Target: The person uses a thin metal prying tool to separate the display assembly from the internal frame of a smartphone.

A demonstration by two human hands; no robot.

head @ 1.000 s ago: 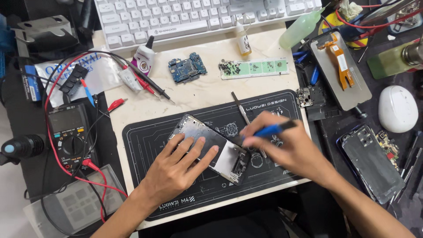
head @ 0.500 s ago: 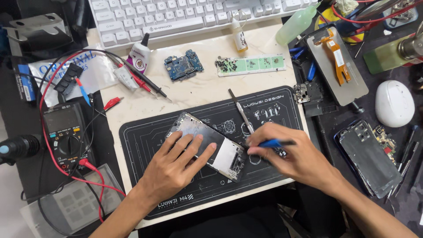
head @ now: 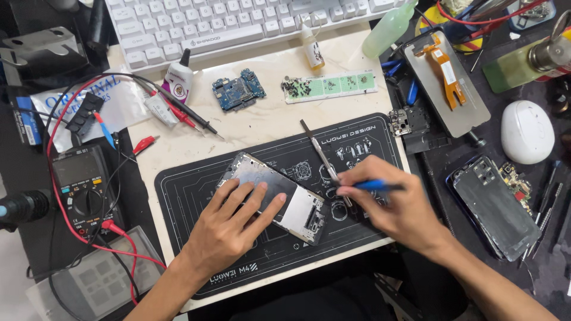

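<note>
Cluttered desk (head: 267,119), black mat (head: 196,196): left hand (head: 229,229) lying flat, fingers spread, pinning phone frame (head: 279,199) steady; right hand (head: 392,205) fingers pinching blue-handled tool (head: 372,185) near tweezers (head: 321,156).

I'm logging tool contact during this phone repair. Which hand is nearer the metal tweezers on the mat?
Right. The right hand holds a blue tool beside the tweezers; the left hand rests flat on the phone frame, farther away.
</note>
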